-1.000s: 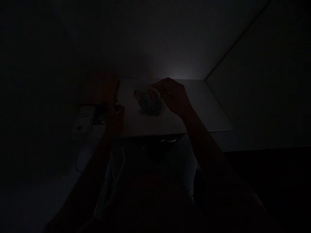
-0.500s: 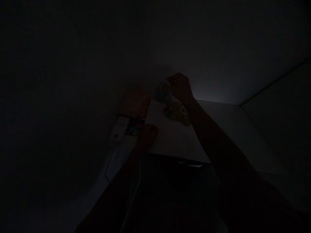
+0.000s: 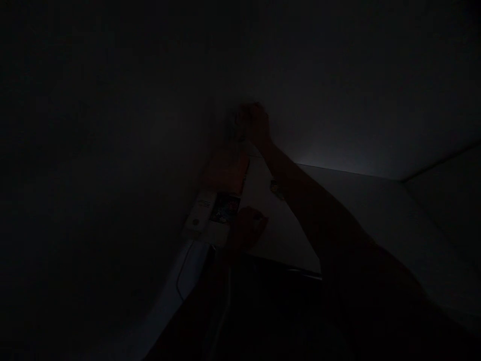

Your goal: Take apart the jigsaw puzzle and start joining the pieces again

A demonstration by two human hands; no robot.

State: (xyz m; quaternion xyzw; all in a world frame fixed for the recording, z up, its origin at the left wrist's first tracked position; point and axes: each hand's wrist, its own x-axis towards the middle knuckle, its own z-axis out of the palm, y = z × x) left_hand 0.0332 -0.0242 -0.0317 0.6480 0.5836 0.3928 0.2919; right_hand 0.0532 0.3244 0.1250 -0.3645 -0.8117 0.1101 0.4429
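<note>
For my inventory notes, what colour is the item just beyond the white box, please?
The item looks orange in the head view, though dimly lit.

Two hands are counted: one left hand (image 3: 247,228) and one right hand (image 3: 256,123). One bundle (image 3: 234,129) is seen at the right hand; its pieces cannot be counted in the dim light. One tabletop (image 3: 259,178), one orange item (image 3: 225,170), one white printed item (image 3: 202,211), one dark patterned item (image 3: 225,208) and one cord (image 3: 178,281) are shown. One mottled patch (image 3: 275,187) is partly covered; its pieces cannot be counted.
</note>
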